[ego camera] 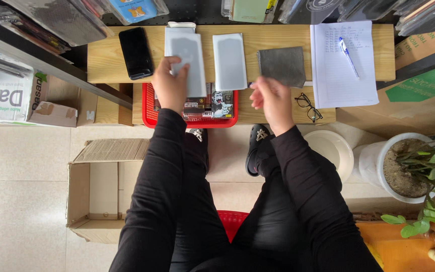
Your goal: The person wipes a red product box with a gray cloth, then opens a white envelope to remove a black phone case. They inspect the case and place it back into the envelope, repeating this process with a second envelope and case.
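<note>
My left hand (169, 83) grips a flat grey rectangular packet (186, 55) by its lower left corner, above the front of the wooden shelf (106, 60). A second grey packet (229, 61) lies flat on the shelf just to its right. My right hand (271, 99) hovers with loosely curled fingers and holds nothing, just below a dark grey cloth (281, 65). A black phone (135, 52) lies left of the held packet. Under my hands sits a red basket (149, 108) with printed packs.
A lined notepad (341, 75) with a blue pen (349, 56) lies at the shelf's right. Black glasses (308, 107) rest on the lower board. An open cardboard box (96, 186) stands on the floor left of my legs. A potted plant (404, 166) and a white bowl (334, 151) stand at the right.
</note>
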